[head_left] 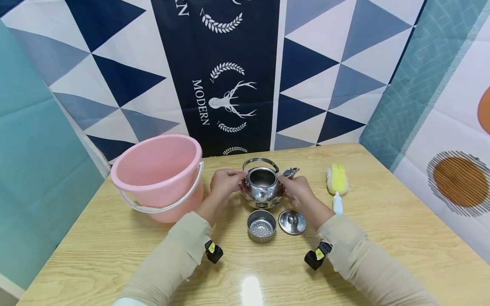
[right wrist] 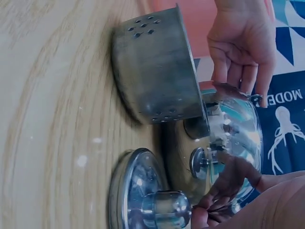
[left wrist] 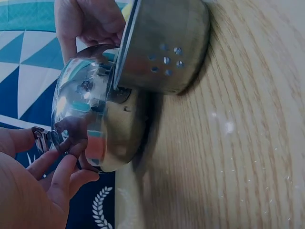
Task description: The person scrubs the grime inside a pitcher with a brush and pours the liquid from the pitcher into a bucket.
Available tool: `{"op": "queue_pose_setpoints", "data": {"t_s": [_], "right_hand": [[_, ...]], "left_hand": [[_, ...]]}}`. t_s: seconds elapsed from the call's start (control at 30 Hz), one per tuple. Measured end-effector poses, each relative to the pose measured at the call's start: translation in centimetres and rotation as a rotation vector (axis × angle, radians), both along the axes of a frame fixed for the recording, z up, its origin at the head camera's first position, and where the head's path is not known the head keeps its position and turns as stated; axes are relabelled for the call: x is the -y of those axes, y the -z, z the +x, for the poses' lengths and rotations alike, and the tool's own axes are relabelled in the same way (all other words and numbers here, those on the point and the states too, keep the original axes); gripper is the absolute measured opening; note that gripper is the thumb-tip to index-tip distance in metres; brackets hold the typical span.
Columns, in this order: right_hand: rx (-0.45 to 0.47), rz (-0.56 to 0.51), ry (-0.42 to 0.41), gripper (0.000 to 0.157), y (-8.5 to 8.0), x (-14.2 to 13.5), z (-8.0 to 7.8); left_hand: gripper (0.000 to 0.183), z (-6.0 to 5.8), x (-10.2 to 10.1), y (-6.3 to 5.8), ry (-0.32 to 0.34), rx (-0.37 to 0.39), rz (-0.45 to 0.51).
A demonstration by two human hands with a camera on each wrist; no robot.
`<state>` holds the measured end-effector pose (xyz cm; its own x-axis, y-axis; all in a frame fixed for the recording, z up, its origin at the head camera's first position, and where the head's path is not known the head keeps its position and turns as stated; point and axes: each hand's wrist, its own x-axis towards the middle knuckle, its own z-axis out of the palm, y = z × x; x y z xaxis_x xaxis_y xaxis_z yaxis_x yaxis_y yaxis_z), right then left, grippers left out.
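Note:
A shiny steel teapot (head_left: 263, 194) stands lidless on the table, its hoop handle leaning back and its spout pointing to the right. My left hand (head_left: 226, 182) grips its left side, thumb and a finger at the handle's lug and the other fingertips against the body (left wrist: 81, 102). On the spout side, my right hand (head_left: 297, 190) holds the body between thumb and fingers. In front of the teapot sits a steel strainer basket (head_left: 261, 239) with pierced holes. Beside that basket lies the round lid (head_left: 292, 222), knob up.
A pink bucket (head_left: 172, 208) with a white handle stands to the left of my left hand. Right of the teapot lies a brush (head_left: 337, 180) with a yellow and white head and a pale blue handle. Patterned cloth walls (head_left: 325, 85) rise behind the wooden table (head_left: 115, 259).

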<state>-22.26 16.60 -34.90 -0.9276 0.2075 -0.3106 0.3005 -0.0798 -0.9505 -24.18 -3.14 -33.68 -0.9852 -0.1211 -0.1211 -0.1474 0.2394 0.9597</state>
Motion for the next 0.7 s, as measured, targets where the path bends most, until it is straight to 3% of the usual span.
{"op": "queue_pose_setpoints", "data": {"t_s": [0.23,0.4,0.6,0.7], "right_hand": [[-0.01,0.066,-0.006,0.033,0.4,0.2,0.1],[-0.012,0.06,-0.033,0.037,0.3,-0.2,0.2],[0.034,0.034,-0.134,0.084,-0.5,-1.4,1.1],[0.04,0.062,-0.185,0.094,-0.7,-2.3,1.8]], "left_hand": [[0.028,-0.2,0.1,0.7,0.0,0.022,0.007],[0.03,-0.2,0.0,0.8,0.08,-0.008,0.026],[0.037,0.0,0.1,0.5,0.138,-0.001,-0.036],[0.039,0.4,0.3,0.2,0.146,-0.014,-0.108]]}}
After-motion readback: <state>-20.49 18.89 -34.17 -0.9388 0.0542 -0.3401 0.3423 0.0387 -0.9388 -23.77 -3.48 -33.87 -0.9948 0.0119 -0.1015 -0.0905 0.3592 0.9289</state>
